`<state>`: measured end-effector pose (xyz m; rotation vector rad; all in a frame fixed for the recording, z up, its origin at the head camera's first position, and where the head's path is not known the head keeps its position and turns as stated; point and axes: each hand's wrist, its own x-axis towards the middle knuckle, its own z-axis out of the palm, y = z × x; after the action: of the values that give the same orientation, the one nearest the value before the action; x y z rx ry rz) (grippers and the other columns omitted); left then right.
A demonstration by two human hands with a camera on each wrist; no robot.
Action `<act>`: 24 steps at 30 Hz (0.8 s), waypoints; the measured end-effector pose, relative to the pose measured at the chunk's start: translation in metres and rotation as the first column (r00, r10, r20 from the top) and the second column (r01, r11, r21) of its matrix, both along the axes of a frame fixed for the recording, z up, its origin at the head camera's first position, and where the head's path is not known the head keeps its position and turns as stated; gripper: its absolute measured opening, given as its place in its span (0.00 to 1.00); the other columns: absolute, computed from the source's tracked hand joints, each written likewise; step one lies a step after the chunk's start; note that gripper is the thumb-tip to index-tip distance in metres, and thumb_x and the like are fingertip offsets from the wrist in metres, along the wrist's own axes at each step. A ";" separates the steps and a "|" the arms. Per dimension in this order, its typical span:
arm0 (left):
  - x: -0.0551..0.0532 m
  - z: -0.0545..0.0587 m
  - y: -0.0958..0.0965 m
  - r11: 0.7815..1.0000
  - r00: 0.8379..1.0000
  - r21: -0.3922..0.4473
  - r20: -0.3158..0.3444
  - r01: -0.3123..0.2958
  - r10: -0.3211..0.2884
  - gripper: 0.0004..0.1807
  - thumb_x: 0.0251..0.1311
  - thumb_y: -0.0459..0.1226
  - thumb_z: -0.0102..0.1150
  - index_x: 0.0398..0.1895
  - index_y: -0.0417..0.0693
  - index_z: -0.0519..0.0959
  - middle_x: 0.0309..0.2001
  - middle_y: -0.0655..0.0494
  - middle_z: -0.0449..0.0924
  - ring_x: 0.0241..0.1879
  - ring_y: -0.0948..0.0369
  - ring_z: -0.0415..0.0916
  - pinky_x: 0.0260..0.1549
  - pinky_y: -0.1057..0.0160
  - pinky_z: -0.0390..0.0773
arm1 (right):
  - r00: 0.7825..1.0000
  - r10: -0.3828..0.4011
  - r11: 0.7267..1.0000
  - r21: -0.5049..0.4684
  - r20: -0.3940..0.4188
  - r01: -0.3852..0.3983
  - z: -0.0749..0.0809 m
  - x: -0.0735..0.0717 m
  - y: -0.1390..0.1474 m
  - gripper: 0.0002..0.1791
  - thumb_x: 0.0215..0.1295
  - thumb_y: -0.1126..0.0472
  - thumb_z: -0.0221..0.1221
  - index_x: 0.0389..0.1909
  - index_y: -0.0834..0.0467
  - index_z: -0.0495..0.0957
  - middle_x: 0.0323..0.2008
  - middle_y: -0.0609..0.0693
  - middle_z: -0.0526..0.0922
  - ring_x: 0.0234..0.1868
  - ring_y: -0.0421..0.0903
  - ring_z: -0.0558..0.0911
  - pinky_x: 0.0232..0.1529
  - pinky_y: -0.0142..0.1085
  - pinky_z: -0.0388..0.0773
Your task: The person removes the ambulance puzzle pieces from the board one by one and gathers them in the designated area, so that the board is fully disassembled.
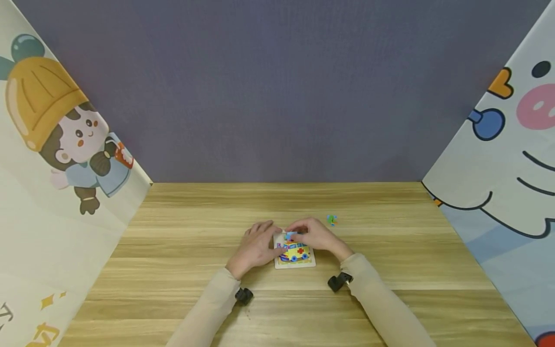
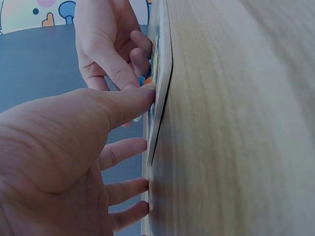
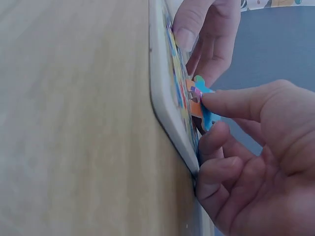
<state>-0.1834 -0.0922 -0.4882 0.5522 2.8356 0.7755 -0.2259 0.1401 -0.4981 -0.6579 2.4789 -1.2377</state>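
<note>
A jigsaw puzzle board (image 1: 296, 264) with a white rim and a yellow ambulance picture lies flat on the table. My right hand (image 1: 318, 235) pinches a blue and orange puzzle piece (image 3: 205, 105) between thumb and fingers, tilted up over the board's upper part. On the board's left side rests my left hand (image 1: 257, 248), its thumb (image 2: 135, 101) on the picture and its other fingers spread over the table by the rim. Part of the board's upper edge is hidden by the hands.
Another puzzle piece (image 1: 331, 220), green and blue, lies on the wooden table (image 1: 195, 212) beyond my right hand. A dark grey panel (image 1: 277, 96) stands behind the table, with cartoon-printed walls at the left and right.
</note>
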 end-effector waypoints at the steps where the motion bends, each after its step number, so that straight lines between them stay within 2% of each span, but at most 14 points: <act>1: 0.000 0.000 0.000 1.000 1.000 0.000 0.001 0.000 0.000 0.32 0.68 0.55 0.68 0.70 0.52 0.78 0.81 0.41 0.64 0.79 0.40 0.58 0.77 0.30 0.58 | 1.000 -0.001 1.000 0.002 0.002 0.001 0.000 0.000 0.000 0.14 0.75 0.61 0.64 0.57 0.55 0.87 0.50 0.52 0.90 0.47 0.43 0.87 0.51 0.42 0.86; 5: 0.000 0.000 0.000 1.000 1.000 -0.003 0.001 0.003 -0.003 0.32 0.68 0.54 0.69 0.70 0.52 0.78 0.81 0.40 0.63 0.79 0.41 0.59 0.77 0.30 0.58 | 0.999 -0.031 1.000 -0.004 0.017 0.031 0.000 -0.001 0.001 0.10 0.74 0.60 0.66 0.53 0.56 0.86 0.43 0.49 0.88 0.41 0.41 0.84 0.46 0.39 0.82; 9: 0.000 -0.001 0.000 1.000 1.000 -0.005 0.006 -0.003 0.003 0.32 0.68 0.55 0.68 0.71 0.53 0.77 0.81 0.41 0.63 0.80 0.41 0.58 0.78 0.31 0.57 | 0.997 -0.062 0.997 -0.040 0.043 0.063 0.000 -0.001 0.001 0.08 0.73 0.61 0.66 0.49 0.57 0.84 0.40 0.50 0.88 0.39 0.42 0.84 0.44 0.38 0.82; 15: -0.001 -0.002 0.000 1.000 1.000 -0.001 0.001 -0.002 0.002 0.32 0.68 0.55 0.68 0.70 0.53 0.78 0.81 0.41 0.64 0.80 0.41 0.59 0.77 0.30 0.58 | 0.997 -0.067 0.996 -0.057 0.045 0.070 0.000 0.000 0.004 0.10 0.74 0.58 0.67 0.50 0.57 0.85 0.41 0.51 0.88 0.40 0.42 0.86 0.44 0.38 0.84; 24: -0.002 -0.003 0.000 1.000 1.000 -0.010 0.005 -0.002 0.002 0.33 0.68 0.55 0.68 0.71 0.53 0.77 0.81 0.42 0.63 0.80 0.41 0.58 0.78 0.31 0.58 | 0.996 -0.091 0.995 -0.040 0.018 0.091 0.000 0.000 0.013 0.10 0.74 0.55 0.66 0.51 0.54 0.86 0.44 0.50 0.88 0.43 0.43 0.85 0.45 0.38 0.82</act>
<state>-0.1850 -0.0922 -0.4911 0.5449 2.8349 0.7615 -0.2262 0.1531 -0.4984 -0.5485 2.5015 -1.3246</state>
